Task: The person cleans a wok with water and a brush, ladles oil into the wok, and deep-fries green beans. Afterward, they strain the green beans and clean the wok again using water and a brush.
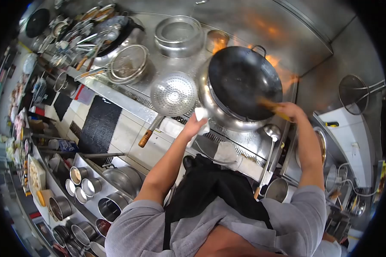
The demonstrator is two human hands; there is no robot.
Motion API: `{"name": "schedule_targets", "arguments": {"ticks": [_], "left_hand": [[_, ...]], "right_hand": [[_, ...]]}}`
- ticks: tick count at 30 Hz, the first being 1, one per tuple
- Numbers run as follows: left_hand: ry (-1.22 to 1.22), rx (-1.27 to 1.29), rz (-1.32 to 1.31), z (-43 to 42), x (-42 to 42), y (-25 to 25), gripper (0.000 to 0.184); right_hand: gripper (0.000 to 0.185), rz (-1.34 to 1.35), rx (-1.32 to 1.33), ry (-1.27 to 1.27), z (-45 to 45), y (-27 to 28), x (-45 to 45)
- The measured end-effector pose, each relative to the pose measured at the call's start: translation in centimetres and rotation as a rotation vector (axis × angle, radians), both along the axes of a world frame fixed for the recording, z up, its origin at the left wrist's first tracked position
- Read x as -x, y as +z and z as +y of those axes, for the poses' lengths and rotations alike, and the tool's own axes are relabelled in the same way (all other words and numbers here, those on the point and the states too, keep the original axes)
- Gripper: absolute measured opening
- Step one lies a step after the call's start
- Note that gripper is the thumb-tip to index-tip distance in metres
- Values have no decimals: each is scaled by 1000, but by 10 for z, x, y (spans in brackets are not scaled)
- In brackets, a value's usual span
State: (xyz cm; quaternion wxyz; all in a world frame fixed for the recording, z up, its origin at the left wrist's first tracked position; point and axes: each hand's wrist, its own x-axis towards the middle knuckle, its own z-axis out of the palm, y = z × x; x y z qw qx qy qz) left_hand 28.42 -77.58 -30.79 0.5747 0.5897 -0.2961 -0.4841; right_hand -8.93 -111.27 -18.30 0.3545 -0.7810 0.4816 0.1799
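black cloth, the apron (218, 182), came nearest, just short of the stove's front edge. skimmer (173, 94) and ladle (271, 130) handles poked past that edge, one on each side of the person, with the skimmer bowl close beside the left hand (194, 126). that hand was closed on a bunched white cloth (200, 114) by the near left side of a steel ring (231, 122). the right hand (291, 112) gripped a yellowish tool (275, 107) over the wok's right rim. the black wok (244, 81) sat on the ring, its middle open, with little room between ring and skimmer. farther back stood a steel pot (178, 36), and flames (272, 32) showed behind the wok. the tool's working end was blurred, the left fingers partly hidden; whether the white cloth touched the ring, i couldn't tell.
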Motion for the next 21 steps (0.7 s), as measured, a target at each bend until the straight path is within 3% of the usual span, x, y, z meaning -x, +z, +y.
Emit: {"name": "schedule_targets", "arguments": {"ticks": [2,4,5,7,8,12,13,14,16,18,20,21], "left_hand": [[53,41,-77,24,-30,-33,51],[-228,-255,-491,37,-49,-59,58],[-206,-254,-497,44,-43,-70,58],[-70,-352,-902,58,-25,-84,63],[-56,-351,-908,57,-20,-80,63],[142,-314,-840,55,2,-55,68],[158,-322,-783,57,5,-45,70],[153,-333,-797,61,8,-38,72],[78,-398,-815,64,6,-45,73],[-21,-449,-858,58,0,-53,76],[-162,-427,-898,49,-10,-50,77],[-289,-407,-939,45,-19,-43,79]], "right_hand": [[48,314,756,-256,23,58,25],[54,57,785,-561,48,65,51],[56,-40,794,-654,62,63,64],[63,-654,698,-660,101,16,93],[62,-693,677,-620,120,-29,112],[63,-762,375,-520,276,-130,112],[63,-745,58,-718,310,-122,99],[64,-800,-62,-777,330,-128,93],[64,-791,164,-664,338,-199,106],[64,-756,322,-595,332,-207,110],[64,-533,-49,-641,321,-189,109],[63,-489,-76,-624,323,-171,108]]}}
